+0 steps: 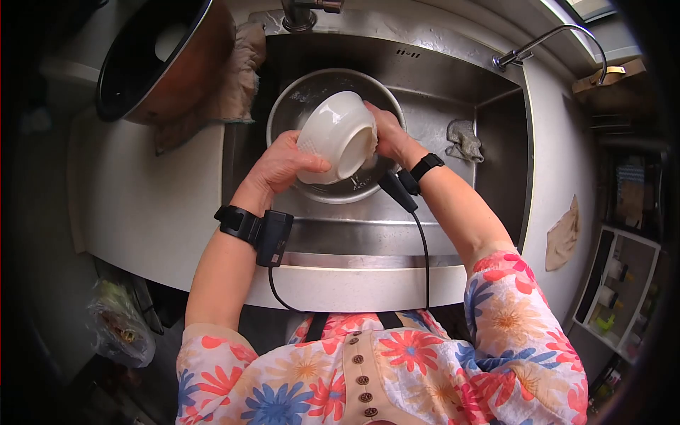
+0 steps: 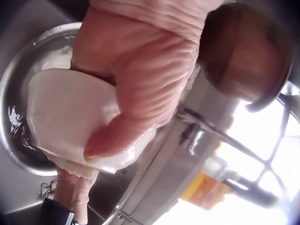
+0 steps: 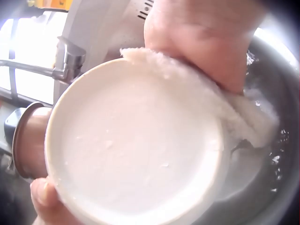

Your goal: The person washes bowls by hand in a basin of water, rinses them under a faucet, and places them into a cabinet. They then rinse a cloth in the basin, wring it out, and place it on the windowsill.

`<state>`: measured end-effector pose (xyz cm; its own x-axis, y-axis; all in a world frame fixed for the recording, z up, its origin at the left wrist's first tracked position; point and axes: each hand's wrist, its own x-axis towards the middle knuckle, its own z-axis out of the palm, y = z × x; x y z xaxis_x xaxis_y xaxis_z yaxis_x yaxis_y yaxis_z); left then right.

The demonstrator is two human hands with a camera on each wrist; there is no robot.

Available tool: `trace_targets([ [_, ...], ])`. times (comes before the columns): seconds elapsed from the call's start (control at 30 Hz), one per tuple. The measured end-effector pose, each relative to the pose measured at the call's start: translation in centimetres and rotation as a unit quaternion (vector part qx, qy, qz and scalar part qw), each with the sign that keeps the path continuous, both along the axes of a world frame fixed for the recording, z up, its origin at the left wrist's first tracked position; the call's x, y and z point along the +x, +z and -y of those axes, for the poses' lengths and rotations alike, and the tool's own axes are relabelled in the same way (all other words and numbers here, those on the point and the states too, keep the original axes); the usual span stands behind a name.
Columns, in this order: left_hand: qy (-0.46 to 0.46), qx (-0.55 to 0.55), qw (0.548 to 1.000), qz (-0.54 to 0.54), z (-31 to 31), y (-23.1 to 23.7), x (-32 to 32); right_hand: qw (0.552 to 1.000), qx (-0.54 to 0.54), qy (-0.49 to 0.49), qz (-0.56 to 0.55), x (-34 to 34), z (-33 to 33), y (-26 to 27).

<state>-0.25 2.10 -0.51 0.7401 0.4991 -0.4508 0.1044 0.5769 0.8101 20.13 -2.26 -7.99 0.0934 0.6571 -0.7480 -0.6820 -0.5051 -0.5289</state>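
Observation:
A white bowl [image 1: 329, 127] is held tilted over the metal basin [image 1: 283, 108], its round foot turned toward me. My left hand [image 1: 289, 160] grips its left side; in the left wrist view the thumb lies across the outer wall. At the right side, my right hand [image 1: 388, 133] holds a wet white cloth [image 3: 187, 86] against the bowl. In the right wrist view the cloth spreads along the bowl's edge under that hand, whose fingertips are hidden. Water glints in the basin, and part of another white dish [image 3: 241, 171] shows inside it.
The basin stands in a steel sink [image 1: 439, 212]. A grey rag [image 1: 465, 140] lies at the sink's right. A large dark-rimmed pot [image 1: 205, 78] and a brown towel [image 1: 244, 78] are at the left. Faucets [image 1: 300, 18] rise behind; a beige cloth [image 1: 564, 237] lies on the right counter.

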Motion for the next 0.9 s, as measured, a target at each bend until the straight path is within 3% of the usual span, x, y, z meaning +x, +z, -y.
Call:
trace_targets([
  [0.07, -0.03, -0.017, 0.999, -0.017, -1.0, 0.8, 0.1, 0.998, -0.009, -0.002, 0.064, 0.3, -0.8, -0.3],
  [0.13, -0.05, -0.02, 0.997, -0.062, -2.2, 0.6, 0.9, 0.967, 0.107, 0.104, 0.205, 0.2, -2.0, 0.0],
  [0.17, -0.069, -0.024, 0.992, -0.107, -2.7, 0.5, 1.4, 0.911, 0.148, 0.154, 0.353, -0.3, -2.8, -0.6],
  [0.2, -0.069, -0.023, 0.992, -0.107, -3.1, 0.1, 1.8, 0.911, 0.149, 0.154, 0.353, -0.7, -3.2, 0.4],
  [0.27, -0.084, 0.005, 0.988, -0.128, -3.4, -1.1, 2.3, 0.782, 0.109, 0.222, 0.573, -1.2, -4.0, 3.3],
  [0.33, -0.054, -0.001, 0.991, -0.122, -2.8, -1.6, 2.6, 0.788, 0.112, 0.216, 0.566, -0.7, -4.1, 3.0],
  [0.43, 0.004, -0.002, 0.994, -0.109, -2.1, -2.0, 2.1, 0.732, 0.061, 0.234, 0.636, 0.4, -3.3, 0.3],
  [0.47, 0.031, 0.002, 0.994, -0.102, -1.9, -2.2, 2.0, 0.733, 0.061, 0.235, 0.636, 0.7, -2.6, -0.9],
  [0.53, 0.046, -0.007, 0.995, -0.089, -1.7, -2.5, 1.8, 0.673, 0.045, 0.334, 0.659, 1.4, -1.0, -3.1],
  [0.6, 0.061, -0.017, 0.995, -0.075, -1.7, -2.7, 1.8, 0.655, 0.06, 0.363, 0.66, 2.2, -1.0, -3.7],
  [0.63, 0.046, -0.006, 0.995, -0.093, -1.9, -2.8, 1.9, 0.788, 0.054, 0.289, 0.54, 2.6, -1.6, -3.3],
  [0.67, 0.03, 0.004, 0.993, -0.112, -2.0, -3.0, 1.9, 0.892, 0.044, 0.204, 0.401, 3.0, -2.1, -2.9],
  [0.7, 0.03, 0.004, 0.993, -0.112, -1.9, -3.1, 2.1, 0.887, 0.093, 0.195, 0.409, 2.2, -2.1, 0.3],
  [0.8, 0.002, 0.029, 0.997, -0.078, -1.7, -3.4, 3.1, 0.811, 0.194, 0.261, 0.487, -1.5, -0.7, 8.3],
  [0.9, -0.003, 0.072, 0.997, -0.041, -1.0, -3.3, 3.5, 0.672, 0.285, 0.318, 0.606, -5.4, 1.9, 7.9],
])
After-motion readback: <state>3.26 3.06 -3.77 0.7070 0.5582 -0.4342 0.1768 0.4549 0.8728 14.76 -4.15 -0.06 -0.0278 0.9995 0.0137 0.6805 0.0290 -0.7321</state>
